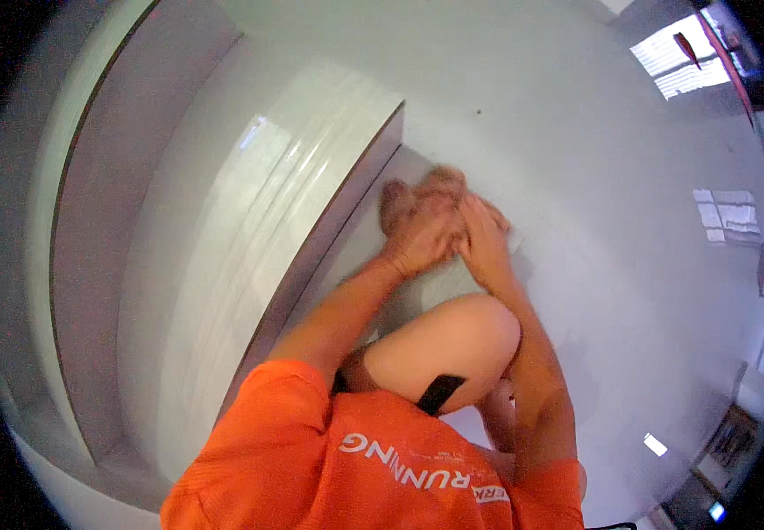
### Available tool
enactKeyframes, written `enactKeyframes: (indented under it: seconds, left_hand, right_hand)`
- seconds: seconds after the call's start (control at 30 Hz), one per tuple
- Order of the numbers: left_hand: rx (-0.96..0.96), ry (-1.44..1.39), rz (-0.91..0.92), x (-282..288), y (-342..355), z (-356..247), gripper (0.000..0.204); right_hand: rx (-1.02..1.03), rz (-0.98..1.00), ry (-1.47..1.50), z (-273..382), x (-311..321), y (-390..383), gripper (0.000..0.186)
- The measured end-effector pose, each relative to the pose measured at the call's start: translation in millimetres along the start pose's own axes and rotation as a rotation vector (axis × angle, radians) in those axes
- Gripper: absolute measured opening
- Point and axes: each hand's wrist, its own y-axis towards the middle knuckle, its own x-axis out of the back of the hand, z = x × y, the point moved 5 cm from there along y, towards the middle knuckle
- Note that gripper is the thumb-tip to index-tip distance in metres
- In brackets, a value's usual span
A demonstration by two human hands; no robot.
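Left hand point(426, 235) and right hand point(485, 240) together beyond knee point(479, 327), beside step point(276, 185). Brown shape point(395, 208), perhaps foot, up-left of them; left hand nearer. Blurred: long axis, fingers' grip cannot tell.

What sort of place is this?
Probably an indoor stairwell or landing: pale, glossy steps at left, and a smooth, pale floor with bright window-like patches toward the right.

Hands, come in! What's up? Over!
Left hand, right hand close together, past bent knee. Brown blur there, can't tell what. Step close, left side.
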Motion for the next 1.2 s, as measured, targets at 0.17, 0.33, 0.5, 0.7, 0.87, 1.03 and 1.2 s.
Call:
enactKeyframes:
  seconds: [0.17, 0.33, 0.5, 0.7, 0.87, 1.03, 1.2]
  left_hand:
    - [0.119, 0.316, -0.131, 30, -66, 61, 0.045]
    - [0.112, 0.285, -0.041, 28, -135, 72, 0.047]
    - [0.193, 0.232, 0.009, 53, -204, 82, 0.053]
    - [0.126, 0.564, 0.065, 47, -148, 48, 0.06]
    - [0.16, 0.542, 0.1, 41, -129, 48, 0.054]
    - [0.126, 0.525, -0.005, 30, -133, 44, 0.048]
    - [0.135, 0.591, -0.043, 28, -125, 36, 0.048]
  right_hand:
    - [-0.003, 0.265, 0.421, 48, 5, 36, 0.043]
    - [-0.27, 0.474, 0.747, 26, 3, -4, 0.03]
    - [-0.623, 0.32, 0.781, 23, 21, -27, 0.023]
    - [-0.481, 0.189, 0.473, -20, 48, -55, 0.021]
    - [-0.231, 0.041, 0.252, -54, 68, -36, 0.022]
    - [-0.069, 0.086, 0.357, -77, 33, 10, 0.026]
    - [-0.063, 0.235, 0.527, -76, 14, 10, 0.039]
